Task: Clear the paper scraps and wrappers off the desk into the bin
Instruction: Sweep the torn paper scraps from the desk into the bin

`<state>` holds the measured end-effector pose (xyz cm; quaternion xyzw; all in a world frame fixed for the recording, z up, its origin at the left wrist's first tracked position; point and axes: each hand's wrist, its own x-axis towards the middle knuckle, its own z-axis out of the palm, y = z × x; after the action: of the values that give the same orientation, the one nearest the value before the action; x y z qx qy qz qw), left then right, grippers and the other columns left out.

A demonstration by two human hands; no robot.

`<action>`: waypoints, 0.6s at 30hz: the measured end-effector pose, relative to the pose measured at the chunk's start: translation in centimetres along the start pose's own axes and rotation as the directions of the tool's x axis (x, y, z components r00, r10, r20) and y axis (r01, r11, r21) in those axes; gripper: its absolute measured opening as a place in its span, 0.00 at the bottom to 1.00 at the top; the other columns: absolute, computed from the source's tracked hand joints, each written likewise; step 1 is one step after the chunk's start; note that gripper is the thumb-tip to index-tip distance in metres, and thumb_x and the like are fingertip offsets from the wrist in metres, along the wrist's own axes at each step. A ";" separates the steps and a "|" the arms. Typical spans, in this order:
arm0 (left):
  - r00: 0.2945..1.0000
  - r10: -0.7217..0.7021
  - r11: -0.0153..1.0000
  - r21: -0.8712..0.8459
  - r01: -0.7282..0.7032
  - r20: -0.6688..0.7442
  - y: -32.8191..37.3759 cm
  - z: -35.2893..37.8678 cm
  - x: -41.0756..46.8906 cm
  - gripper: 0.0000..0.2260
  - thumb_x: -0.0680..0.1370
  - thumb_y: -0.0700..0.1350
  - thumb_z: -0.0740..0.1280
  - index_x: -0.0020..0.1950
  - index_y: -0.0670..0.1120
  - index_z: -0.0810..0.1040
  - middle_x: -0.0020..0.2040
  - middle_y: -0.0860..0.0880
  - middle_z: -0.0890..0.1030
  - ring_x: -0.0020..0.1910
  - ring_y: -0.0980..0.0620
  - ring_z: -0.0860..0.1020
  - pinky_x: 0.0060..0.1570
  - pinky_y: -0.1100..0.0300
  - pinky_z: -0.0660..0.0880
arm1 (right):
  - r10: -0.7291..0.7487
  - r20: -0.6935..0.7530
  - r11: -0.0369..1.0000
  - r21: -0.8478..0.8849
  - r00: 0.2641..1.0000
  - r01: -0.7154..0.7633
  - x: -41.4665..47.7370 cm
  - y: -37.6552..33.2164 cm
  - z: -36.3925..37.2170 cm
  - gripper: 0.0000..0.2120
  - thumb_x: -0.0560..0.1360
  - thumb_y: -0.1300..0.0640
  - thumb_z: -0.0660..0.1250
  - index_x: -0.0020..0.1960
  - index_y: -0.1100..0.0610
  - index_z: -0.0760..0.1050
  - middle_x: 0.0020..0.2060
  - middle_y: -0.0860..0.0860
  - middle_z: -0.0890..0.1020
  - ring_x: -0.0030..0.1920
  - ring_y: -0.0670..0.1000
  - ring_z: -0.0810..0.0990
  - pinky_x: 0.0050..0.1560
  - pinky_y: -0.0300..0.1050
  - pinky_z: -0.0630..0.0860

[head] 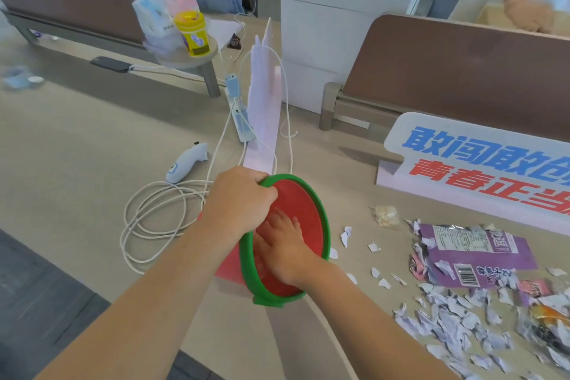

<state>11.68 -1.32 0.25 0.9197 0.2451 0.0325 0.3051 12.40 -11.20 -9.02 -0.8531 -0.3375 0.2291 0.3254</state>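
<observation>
Desk [77, 148], bin [296, 194] tipped, mouth rightward

The bin [296, 216] is red inside with a green rim [324, 219]. The scraps [447, 318] are white. One wrapper [475, 253] is purple with a black barcode. The desk [77, 148] is tan. The cup [192, 32] is yellow.

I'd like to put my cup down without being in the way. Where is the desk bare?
Bare desk lies left of the coiled white cable. Right of the red bin it is crowded with paper scraps and wrappers.
</observation>
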 end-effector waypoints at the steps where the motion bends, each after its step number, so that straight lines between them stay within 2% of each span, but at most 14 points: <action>1: 1.000 0.000 1.000 -0.001 0.000 -0.001 -0.1 0.0 0.0 0.09 0.69 0.43 0.66 0.35 0.37 0.76 0.26 0.45 0.68 0.27 0.48 0.64 0.29 0.56 0.64 | -0.002 -0.070 0.999 0.045 0.998 0.006 -0.2 0.4 -0.4 0.21 0.77 0.42 0.52 0.54 0.56 0.75 0.55 0.56 0.74 0.62 0.58 0.68 0.64 0.57 0.63; 2: 1.000 0.000 1.000 -0.003 0.000 0.000 -0.1 0.0 -0.1 0.08 0.69 0.43 0.66 0.35 0.37 0.77 0.26 0.46 0.69 0.27 0.48 0.65 0.29 0.56 0.64 | 0.020 -0.139 0.997 0.073 0.990 -0.010 -0.4 0.6 -0.9 0.18 0.77 0.44 0.56 0.47 0.58 0.76 0.46 0.54 0.75 0.54 0.57 0.72 0.56 0.52 0.68; 3: 1.000 0.001 1.000 0.000 -0.001 0.001 -0.1 0.0 -0.1 0.08 0.69 0.43 0.66 0.35 0.37 0.77 0.26 0.46 0.70 0.27 0.48 0.65 0.29 0.56 0.65 | 0.048 -0.194 0.995 0.094 0.980 -0.031 -0.6 0.9 -1.4 0.16 0.76 0.47 0.60 0.42 0.59 0.74 0.39 0.52 0.75 0.46 0.56 0.74 0.47 0.48 0.68; 5: 1.000 -0.004 1.000 0.010 0.004 0.004 -0.1 -0.1 -0.2 0.09 0.70 0.43 0.66 0.36 0.37 0.78 0.26 0.46 0.70 0.27 0.48 0.66 0.28 0.57 0.64 | 0.073 -0.249 0.993 0.113 0.966 -0.046 -1.1 1.3 -2.2 0.12 0.75 0.53 0.63 0.36 0.58 0.70 0.31 0.48 0.73 0.37 0.52 0.71 0.38 0.42 0.62; 6: 1.000 -0.013 1.000 0.010 0.013 0.006 -0.1 -0.2 -0.2 0.09 0.70 0.43 0.66 0.37 0.38 0.79 0.26 0.46 0.70 0.26 0.48 0.66 0.27 0.57 0.63 | 0.070 -0.266 0.991 0.130 0.961 -0.037 -1.5 1.5 -2.7 0.10 0.75 0.57 0.64 0.36 0.58 0.71 0.30 0.47 0.75 0.36 0.50 0.71 0.38 0.40 0.62; 8: 0.999 -0.032 0.999 0.004 0.032 0.014 -0.1 -0.4 -0.2 0.08 0.71 0.43 0.66 0.38 0.39 0.81 0.26 0.47 0.71 0.25 0.49 0.67 0.24 0.61 0.63 | 0.084 -0.334 0.984 0.177 0.939 -0.026 -1.9 2.2 -3.3 0.05 0.74 0.62 0.64 0.42 0.59 0.78 0.38 0.49 0.81 0.40 0.46 0.73 0.42 0.35 0.65; 10: 0.999 -0.035 0.999 -0.002 0.035 0.027 -0.1 -0.6 -0.1 0.08 0.72 0.42 0.66 0.39 0.38 0.82 0.26 0.47 0.71 0.25 0.50 0.67 0.25 0.61 0.63 | 0.197 -0.514 0.962 0.267 0.835 -0.062 -2.3 3.5 -4.0 0.08 0.74 0.64 0.63 0.47 0.57 0.80 0.43 0.47 0.79 0.44 0.44 0.74 0.47 0.31 0.66; 12: 0.999 -0.033 0.999 0.003 0.033 0.032 -0.1 -0.8 0.0 0.08 0.72 0.42 0.66 0.39 0.38 0.81 0.26 0.48 0.70 0.26 0.50 0.67 0.27 0.59 0.63 | 0.384 -0.658 0.915 0.368 0.648 -0.168 -2.5 5.7 -4.6 0.09 0.74 0.64 0.62 0.49 0.57 0.79 0.45 0.49 0.78 0.48 0.49 0.76 0.51 0.38 0.69; 13: 0.999 -0.034 0.999 0.007 0.034 0.027 -0.2 -0.9 0.1 0.08 0.72 0.41 0.66 0.39 0.38 0.81 0.26 0.48 0.69 0.26 0.50 0.66 0.27 0.59 0.62 | 0.457 -0.669 0.887 0.388 0.587 -0.248 -2.4 7.2 -4.8 0.09 0.74 0.63 0.61 0.50 0.57 0.78 0.48 0.51 0.77 0.50 0.52 0.76 0.53 0.42 0.69; 14: 0.999 -0.039 0.999 0.008 0.039 0.022 -0.2 -0.9 0.1 0.08 0.72 0.41 0.66 0.39 0.37 0.80 0.25 0.48 0.69 0.26 0.50 0.66 0.27 0.58 0.62 | 0.513 -0.631 0.858 0.381 0.582 -0.343 -2.4 8.7 -4.8 0.09 0.74 0.61 0.61 0.53 0.57 0.76 0.52 0.53 0.76 0.53 0.55 0.75 0.55 0.45 0.69; 15: 0.999 -0.043 0.999 0.005 0.043 0.019 -0.2 -0.9 0.2 0.08 0.72 0.41 0.66 0.39 0.37 0.80 0.26 0.48 0.68 0.26 0.50 0.65 0.28 0.58 0.62 | 0.568 -0.543 0.823 0.364 0.619 -0.436 -2.2 10.1 -4.5 0.11 0.75 0.59 0.61 0.56 0.57 0.74 0.56 0.55 0.73 0.56 0.56 0.74 0.57 0.46 0.68; 16: 0.999 -0.045 0.999 0.001 0.045 0.018 -0.2 -0.9 0.2 0.08 0.72 0.41 0.66 0.39 0.36 0.81 0.26 0.48 0.68 0.26 0.50 0.65 0.28 0.58 0.62 | 0.597 -0.440 0.802 0.325 0.671 -0.501 -2.1 11.2 -4.0 0.14 0.74 0.56 0.62 0.59 0.58 0.72 0.59 0.57 0.71 0.58 0.57 0.73 0.58 0.47 0.67; 18: 0.999 -0.043 0.999 -0.001 0.043 0.023 -0.2 -0.8 0.2 0.08 0.72 0.41 0.66 0.41 0.37 0.82 0.26 0.48 0.69 0.26 0.50 0.66 0.28 0.58 0.63 | 0.550 -0.295 0.835 0.187 0.781 -0.517 -2.0 12.4 -2.9 0.20 0.72 0.52 0.65 0.62 0.59 0.70 0.58 0.58 0.69 0.58 0.58 0.71 0.60 0.48 0.67</action>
<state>11.59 -0.59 0.77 0.9142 0.2614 0.0155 0.3094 18.17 -20.76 -15.48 -0.9231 -0.0100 0.1783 0.3406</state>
